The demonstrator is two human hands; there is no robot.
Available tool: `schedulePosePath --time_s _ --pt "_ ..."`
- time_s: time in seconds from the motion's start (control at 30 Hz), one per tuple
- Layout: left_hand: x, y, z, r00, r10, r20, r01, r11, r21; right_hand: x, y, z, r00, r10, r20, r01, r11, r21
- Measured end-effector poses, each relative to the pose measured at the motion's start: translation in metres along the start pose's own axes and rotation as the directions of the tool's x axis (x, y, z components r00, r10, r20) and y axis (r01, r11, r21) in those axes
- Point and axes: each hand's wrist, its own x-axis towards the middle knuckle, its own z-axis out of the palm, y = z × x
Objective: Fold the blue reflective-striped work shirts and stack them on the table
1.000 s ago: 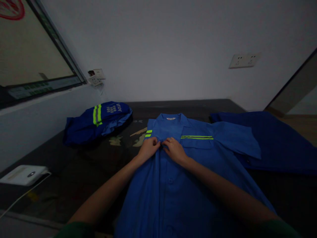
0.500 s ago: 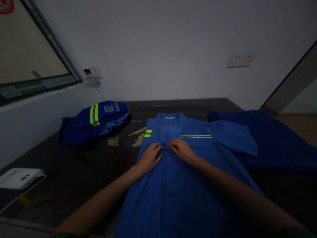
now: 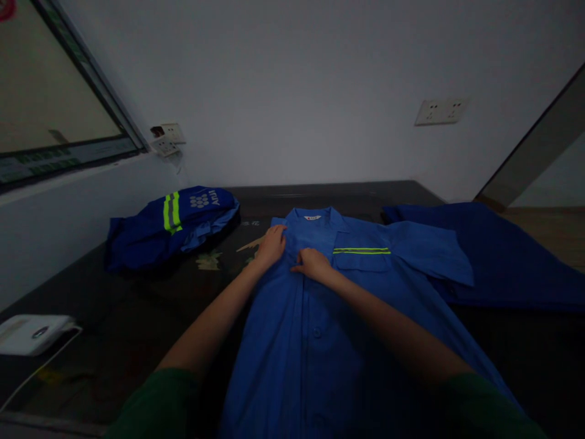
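Observation:
A blue short-sleeved work shirt (image 3: 361, 317) lies front up on the dark table, its collar toward the wall and a yellow-green stripe above the chest pocket. At the shirt's left shoulder, beside the collar, my left hand (image 3: 273, 244) has its fingers bent and closed on the cloth edge. My right hand (image 3: 313, 265) pinches the cloth at the upper front opening, just below the collar. Buttons show on the front band below it. The left sleeve is not visible; the right sleeve (image 3: 429, 247) spreads out to the side.
A bundled darker blue garment (image 3: 146, 238) with a reflective band lies back left. Folded dark blue cloth (image 3: 484, 262) lies at the right, partly under the sleeve. A white device (image 3: 34, 334) with a cable sits on the table (image 3: 137, 341) at left. A wall (image 3: 292, 110) stands behind.
My left hand has moved up from the front opening to the left shoulder beside the collar. My right hand has shifted slightly left and up along the opening.

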Motion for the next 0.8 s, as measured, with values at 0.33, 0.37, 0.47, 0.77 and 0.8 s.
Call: schedulePosePath --time_s 0.33,0.37,0.47,0.77,0.8 --pt "0.045 -0.022 0.036 0.954 -0.247 0.168 0.224 0.964 0.145 0.013 0.014 0.011 0.993 0.098 0.067 -0.119 0.776 0.619" --pt "0.045 -0.023 0.036 0.95 -0.263 0.17 0.239 0.959 0.151 0.013 0.014 0.011 0.991 0.094 0.091 -0.131 0.755 0.643" --pt "0.045 -0.023 0.035 0.936 -0.296 0.188 0.268 0.95 0.161 0.008 0.012 0.007 0.99 0.064 0.128 -0.124 0.826 0.55" --pt "0.008 0.012 -0.01 0.978 -0.041 -0.203 0.054 0.997 0.055 0.003 0.015 0.008 0.996 0.059 -0.06 -0.048 0.984 0.17" --pt "-0.005 0.02 -0.022 0.982 -0.017 -0.19 0.018 1.0 0.001 0.003 0.015 0.008 0.997 0.06 -0.057 -0.049 0.981 0.186"
